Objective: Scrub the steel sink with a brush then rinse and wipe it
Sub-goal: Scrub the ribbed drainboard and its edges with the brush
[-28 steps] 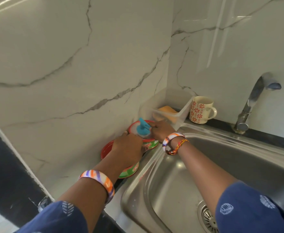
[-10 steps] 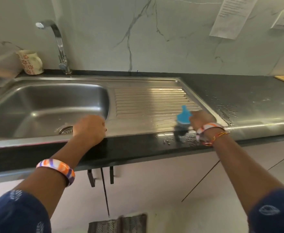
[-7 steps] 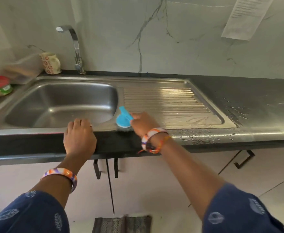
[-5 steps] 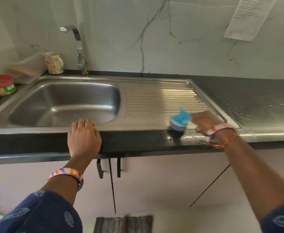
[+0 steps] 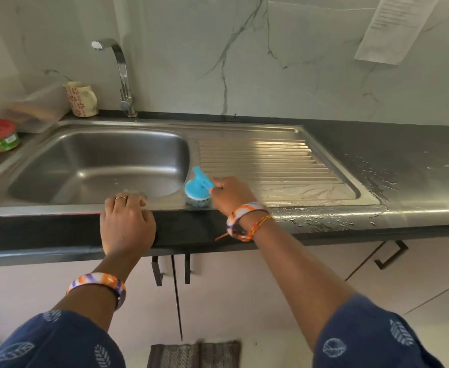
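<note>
Now the right hand (image 5: pixel 230 191) reaches out over the front rim of the steel sink (image 5: pixel 98 166), fingers curled round the blue brush (image 5: pixel 198 185) and pressing its bristles on the rim by the basin's right corner. Left hand (image 5: pixel 126 221) lies flat over the dark counter edge (image 5: pixel 45 229), fingers straight, holding nothing. Ribbed drainboard (image 5: pixel 265 162) to the right, tap (image 5: pixel 121 75) and floral mug (image 5: pixel 81 99) against the marble wall (image 5: pixel 284 62).
</note>
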{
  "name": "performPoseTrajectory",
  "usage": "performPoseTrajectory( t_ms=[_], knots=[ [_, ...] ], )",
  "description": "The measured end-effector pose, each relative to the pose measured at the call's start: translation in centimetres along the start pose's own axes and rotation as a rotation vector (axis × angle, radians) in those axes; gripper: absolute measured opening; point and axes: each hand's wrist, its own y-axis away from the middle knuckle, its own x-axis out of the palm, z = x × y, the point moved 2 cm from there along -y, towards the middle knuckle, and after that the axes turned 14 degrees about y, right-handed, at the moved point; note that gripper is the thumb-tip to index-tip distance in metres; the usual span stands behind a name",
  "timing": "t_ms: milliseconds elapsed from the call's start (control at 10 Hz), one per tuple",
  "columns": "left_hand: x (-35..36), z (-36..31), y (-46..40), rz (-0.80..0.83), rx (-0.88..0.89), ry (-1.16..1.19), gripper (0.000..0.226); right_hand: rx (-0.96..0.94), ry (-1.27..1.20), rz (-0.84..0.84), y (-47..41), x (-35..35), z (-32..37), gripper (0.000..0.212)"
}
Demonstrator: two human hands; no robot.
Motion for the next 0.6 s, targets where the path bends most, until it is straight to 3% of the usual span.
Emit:
performPoseTrajectory(
  t_ms=[200,300,400,500,600],
  knots=[
    [0.2,-0.1,0.1,-0.007,0.019,0.018,0.021,0.428,0.168,-0.097,0.3,-8.8,-12.6,0.035],
    [0.4,-0.2,0.1,-0.016,0.039,0.019,0.021,0.535,0.207,-0.123,-0.2,-10.2,-13.7,0.031],
    [0.5,0.0,0.0,-0.025,0.046,0.011,0.022,0.384,0.131,-0.037,0.6,-8.6,-9.5,0.023],
    [0.6,0.2,-0.1,-0.03,0.036,-0.004,0.023,0.087,-0.116,0.214,2.1,-3.5,-1.1,0.027],
    [0.5,0.2,-0.1,-0.033,0.027,-0.009,0.023,-0.035,-0.131,0.224,2.1,-0.5,2.9,0.036]
  ],
)
